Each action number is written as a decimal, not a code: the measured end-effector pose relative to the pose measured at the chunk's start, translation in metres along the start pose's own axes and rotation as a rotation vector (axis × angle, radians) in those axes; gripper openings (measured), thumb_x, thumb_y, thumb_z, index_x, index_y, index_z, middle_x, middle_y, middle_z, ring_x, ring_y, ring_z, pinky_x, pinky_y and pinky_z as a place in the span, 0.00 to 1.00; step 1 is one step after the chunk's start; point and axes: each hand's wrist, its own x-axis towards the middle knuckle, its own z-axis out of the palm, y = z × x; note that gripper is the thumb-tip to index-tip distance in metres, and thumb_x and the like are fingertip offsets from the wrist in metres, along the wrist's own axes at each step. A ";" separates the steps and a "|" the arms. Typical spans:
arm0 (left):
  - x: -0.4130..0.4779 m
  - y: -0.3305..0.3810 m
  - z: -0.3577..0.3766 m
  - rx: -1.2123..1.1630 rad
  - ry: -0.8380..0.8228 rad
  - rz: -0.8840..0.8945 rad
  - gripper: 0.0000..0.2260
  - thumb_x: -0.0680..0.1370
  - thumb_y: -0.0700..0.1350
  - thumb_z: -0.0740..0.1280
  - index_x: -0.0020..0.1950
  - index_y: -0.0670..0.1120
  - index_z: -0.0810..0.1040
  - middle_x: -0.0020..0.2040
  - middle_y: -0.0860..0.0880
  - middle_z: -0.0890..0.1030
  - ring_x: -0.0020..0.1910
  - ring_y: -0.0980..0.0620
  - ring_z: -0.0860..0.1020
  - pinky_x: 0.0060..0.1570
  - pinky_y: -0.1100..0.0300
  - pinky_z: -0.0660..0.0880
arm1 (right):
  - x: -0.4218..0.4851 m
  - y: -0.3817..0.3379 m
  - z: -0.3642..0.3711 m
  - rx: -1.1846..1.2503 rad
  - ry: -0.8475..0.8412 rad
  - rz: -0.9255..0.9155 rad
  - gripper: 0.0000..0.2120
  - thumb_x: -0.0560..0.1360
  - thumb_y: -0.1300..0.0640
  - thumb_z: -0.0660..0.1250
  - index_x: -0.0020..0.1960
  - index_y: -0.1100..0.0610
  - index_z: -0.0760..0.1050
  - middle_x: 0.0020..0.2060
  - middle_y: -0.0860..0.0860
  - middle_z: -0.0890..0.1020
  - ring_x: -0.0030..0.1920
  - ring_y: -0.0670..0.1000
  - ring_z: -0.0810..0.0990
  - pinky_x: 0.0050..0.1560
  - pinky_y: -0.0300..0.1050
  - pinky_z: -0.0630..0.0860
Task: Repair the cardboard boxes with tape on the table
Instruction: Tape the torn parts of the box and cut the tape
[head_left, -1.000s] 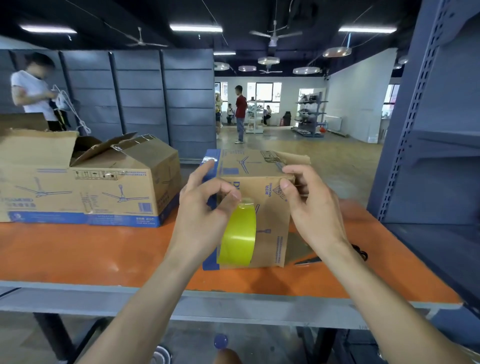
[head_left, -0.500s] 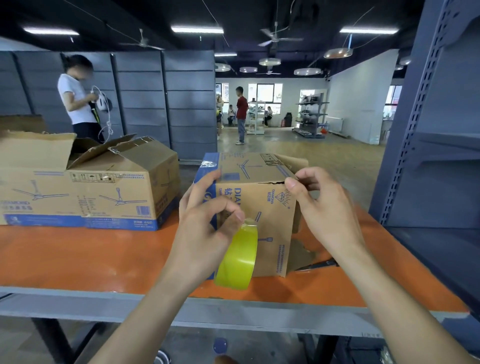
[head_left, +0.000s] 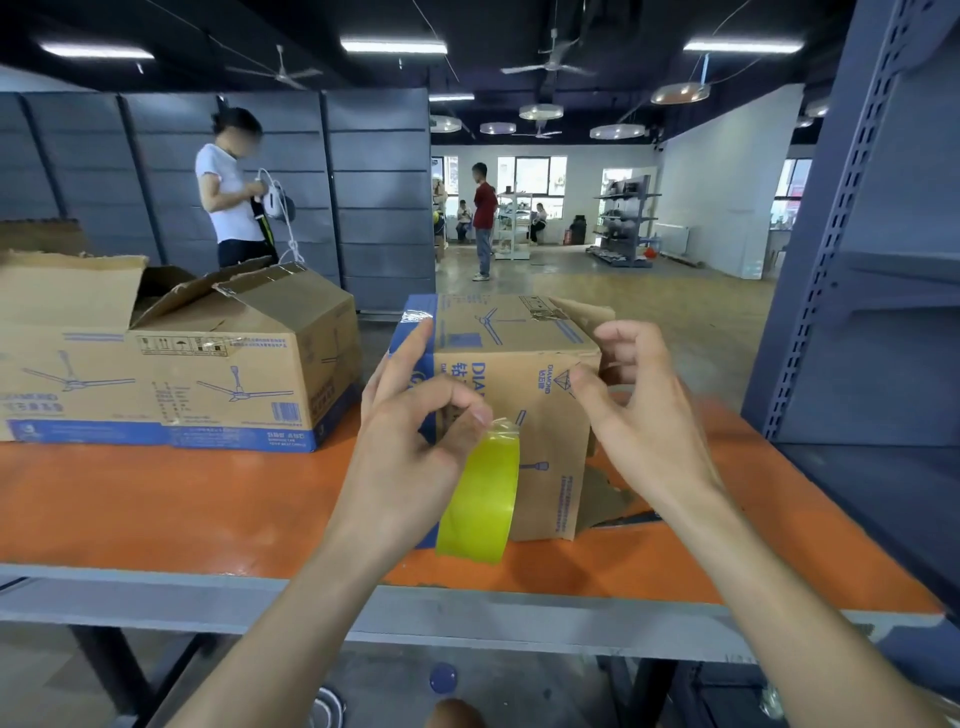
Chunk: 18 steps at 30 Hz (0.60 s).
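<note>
A small cardboard box (head_left: 524, 353) with blue fan prints stands on the orange table (head_left: 182, 509) straight ahead. Its lower right flap (head_left: 605, 493) is torn and its top right flap sticks up. My left hand (head_left: 410, 452) pinches the top of a yellow tape roll (head_left: 483, 499) between thumb and forefinger, in front of the box's near face. My right hand (head_left: 639, 415) hovers at the box's upper right corner with fingers loosely curled and thumb apart; nothing shows between them.
A larger open cardboard box (head_left: 208, 364) lies on the table's left side. A tall grey metal rack (head_left: 857, 260) stands close on the right. A person in a white shirt (head_left: 228, 197) stands behind the left box, and others are far back.
My left hand with the tape roll has come lower and nearer to me. My right hand has lifted slightly off the box's corner. The person in white has walked to the right.
</note>
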 end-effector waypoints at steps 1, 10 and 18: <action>0.000 0.002 -0.001 0.002 0.012 0.001 0.09 0.78 0.44 0.73 0.40 0.58 0.82 0.79 0.60 0.63 0.80 0.61 0.53 0.78 0.50 0.55 | -0.002 0.001 0.002 -0.008 -0.005 -0.011 0.15 0.78 0.50 0.69 0.63 0.42 0.70 0.52 0.39 0.79 0.52 0.41 0.78 0.55 0.47 0.76; 0.005 0.021 -0.006 -0.009 0.043 0.117 0.06 0.77 0.47 0.74 0.42 0.57 0.85 0.61 0.61 0.81 0.75 0.66 0.64 0.78 0.50 0.57 | -0.013 -0.005 -0.002 -0.263 0.151 -0.203 0.18 0.77 0.55 0.68 0.67 0.50 0.73 0.60 0.51 0.73 0.63 0.55 0.71 0.57 0.38 0.62; 0.025 0.045 0.015 0.064 -0.167 0.182 0.06 0.80 0.45 0.71 0.44 0.53 0.84 0.61 0.59 0.81 0.70 0.69 0.69 0.77 0.48 0.58 | -0.003 -0.005 -0.007 -0.076 0.089 -0.124 0.07 0.81 0.51 0.65 0.59 0.48 0.77 0.51 0.41 0.81 0.52 0.46 0.80 0.55 0.52 0.77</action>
